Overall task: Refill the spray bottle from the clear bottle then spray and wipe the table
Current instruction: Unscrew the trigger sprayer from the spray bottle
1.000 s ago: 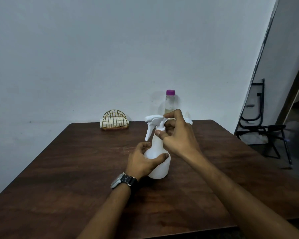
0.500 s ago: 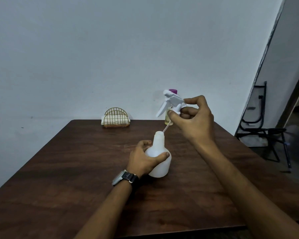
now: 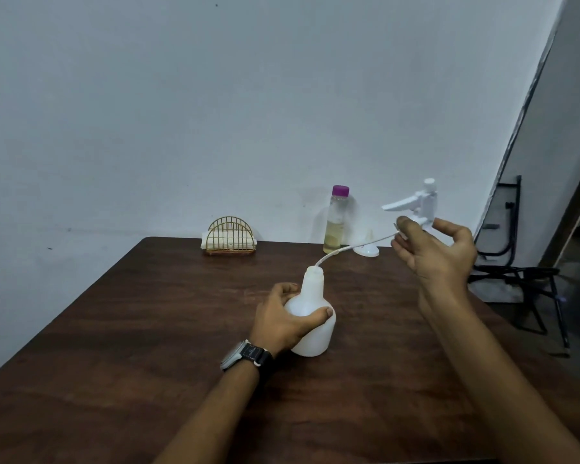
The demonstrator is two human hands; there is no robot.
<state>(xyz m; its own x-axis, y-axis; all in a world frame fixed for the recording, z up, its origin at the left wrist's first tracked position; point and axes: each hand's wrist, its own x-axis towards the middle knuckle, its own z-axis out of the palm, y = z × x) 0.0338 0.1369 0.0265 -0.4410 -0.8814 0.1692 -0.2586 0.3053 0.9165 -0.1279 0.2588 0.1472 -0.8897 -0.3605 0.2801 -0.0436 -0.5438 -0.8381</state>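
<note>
On the dark wooden table [image 3: 148,329], the gold wire napkin holder [image 3: 230,236] with folded white napkins sits left of the white spray bottle [image 3: 312,316], whose contents cannot be made out. The left hand [image 3: 282,321] wraps the open-necked bottle. Behind it stands the clear bottle [image 3: 336,220], purple-capped, holding yellowish liquid low down, beside a white funnel [image 3: 368,244]. The right hand [image 3: 436,252] pinches the trigger head [image 3: 416,204], now swung farther right, its dip tube [image 3: 349,249] almost out of the neck.

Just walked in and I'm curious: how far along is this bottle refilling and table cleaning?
Early. Done: the spray head is unscrewed; the right hand lifts it, its tube just leaving the spray bottle, which the left hand steadies. Left: the clear bottle is capped, so pouring, spraying and wiping the table remain.
</note>
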